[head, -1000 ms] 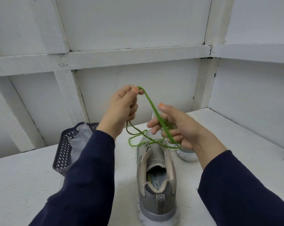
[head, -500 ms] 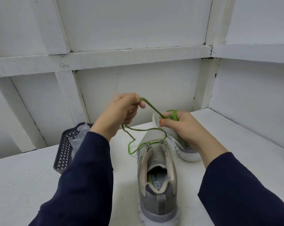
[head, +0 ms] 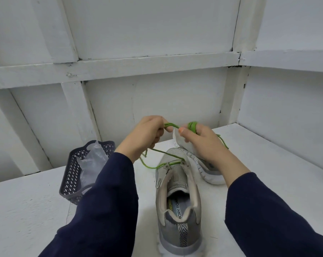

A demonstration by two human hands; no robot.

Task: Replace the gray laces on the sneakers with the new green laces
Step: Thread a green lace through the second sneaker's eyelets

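Green lace [head: 168, 124] is held short between both hands above the near sneaker [head: 177, 201].

The sneaker is stood on the desk [head: 27, 210] below and between the hands, heel toward the person and long axis running straight away; the lace is threaded only through its front eyelets and is led up leftward into the left hand [head: 146, 136], which is the nearer one to that threaded end. The left hand's fingers are curled round the strand, and the right hand [head: 203, 143] is clamped on a small coil wound over its fingers, in front of the second sneaker [head: 209, 173]. A basket [head: 71, 175] is seen at the left. Compared with a second ago, the hands have been lowered and brought nearly together, and the long raised loop has been taken up into the coil.
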